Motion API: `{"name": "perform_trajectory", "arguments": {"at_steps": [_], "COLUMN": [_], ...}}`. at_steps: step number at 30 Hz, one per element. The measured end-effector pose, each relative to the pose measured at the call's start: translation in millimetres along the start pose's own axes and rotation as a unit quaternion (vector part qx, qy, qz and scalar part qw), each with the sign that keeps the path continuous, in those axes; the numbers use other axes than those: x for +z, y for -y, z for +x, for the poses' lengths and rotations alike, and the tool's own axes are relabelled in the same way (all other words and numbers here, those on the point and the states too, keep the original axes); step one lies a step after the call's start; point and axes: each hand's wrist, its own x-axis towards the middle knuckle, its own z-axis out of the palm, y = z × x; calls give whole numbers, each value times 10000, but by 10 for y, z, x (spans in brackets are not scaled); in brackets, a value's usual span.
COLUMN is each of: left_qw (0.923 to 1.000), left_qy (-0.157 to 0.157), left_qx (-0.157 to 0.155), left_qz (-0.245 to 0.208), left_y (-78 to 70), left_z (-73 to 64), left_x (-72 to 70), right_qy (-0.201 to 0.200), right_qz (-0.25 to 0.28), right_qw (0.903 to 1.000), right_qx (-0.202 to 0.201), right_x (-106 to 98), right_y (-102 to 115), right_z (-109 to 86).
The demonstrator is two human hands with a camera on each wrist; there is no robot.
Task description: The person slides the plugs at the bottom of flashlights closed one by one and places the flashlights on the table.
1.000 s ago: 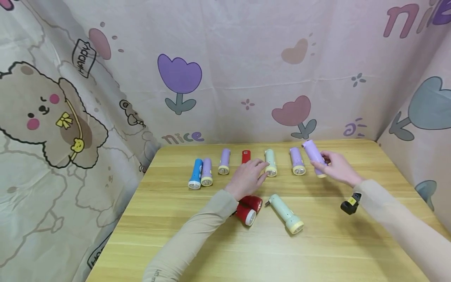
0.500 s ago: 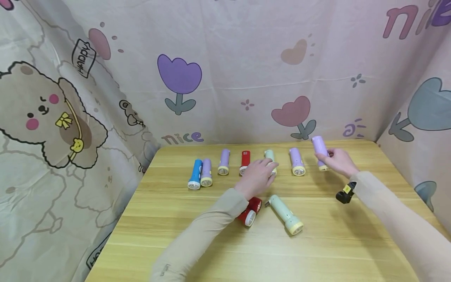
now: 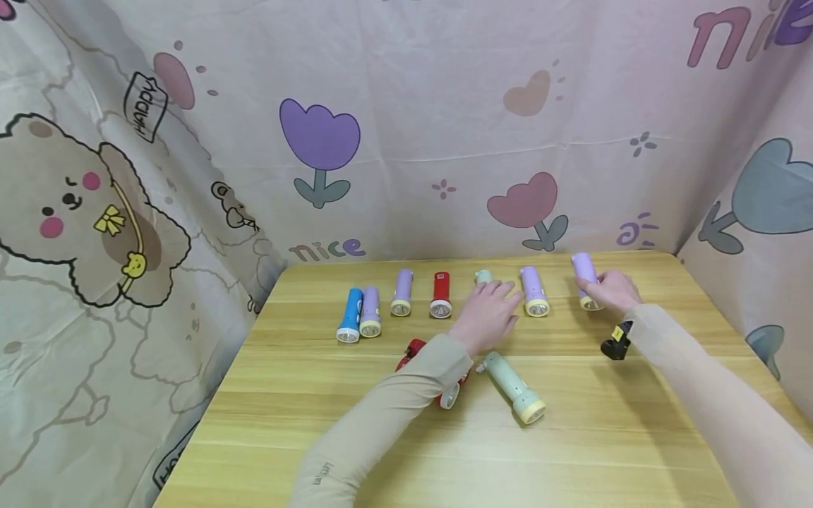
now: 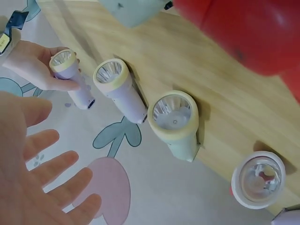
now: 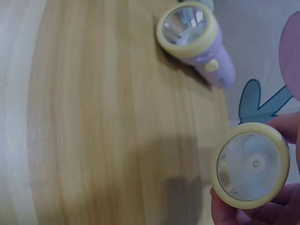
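My right hand (image 3: 616,291) grips a purple flashlight (image 3: 583,267) by its body at the back right of the table. Its cream-rimmed lens (image 5: 251,164) faces the camera in the right wrist view. My left hand (image 3: 485,314) has its fingers spread and holds nothing. In the head view it overlaps a pale green flashlight (image 3: 484,276), hiding most of it. Between the hands lies another purple flashlight (image 3: 532,286). Under my left forearm lie red flashlights (image 3: 449,396), partly hidden by the sleeve. A second pale green flashlight (image 3: 513,386) lies diagonally in front of them.
Along the back of the wooden table (image 3: 286,423) lie a red flashlight (image 3: 441,289), a purple one (image 3: 402,289), and a blue flashlight (image 3: 352,310) beside another purple flashlight (image 3: 370,309). A printed curtain (image 3: 406,127) hangs behind the table's back edge.
My right hand has carried the purple flashlight to the right and lowered it near the back edge. My left hand has moved right, uncovering the red flashlight in the back row.
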Motion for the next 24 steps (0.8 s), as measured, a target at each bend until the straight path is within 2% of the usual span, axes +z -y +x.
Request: {"name": "perform_trajectory", "arguments": {"at_steps": [9,24], "left_qw": [9996,9988], "left_qy": [246,409], "left_qx": [-38,-112], "left_qz": [166,261], "left_y": [-53,-83], "left_z": [38,21], "left_x": [29,68], "right_qy": [128,243], "right_qz": [-112,-271], "right_qw": [9995,9986], "right_qx": [253,382], "right_x": [74,160], "right_y": [-50,-142], "right_z": [72,93]}}
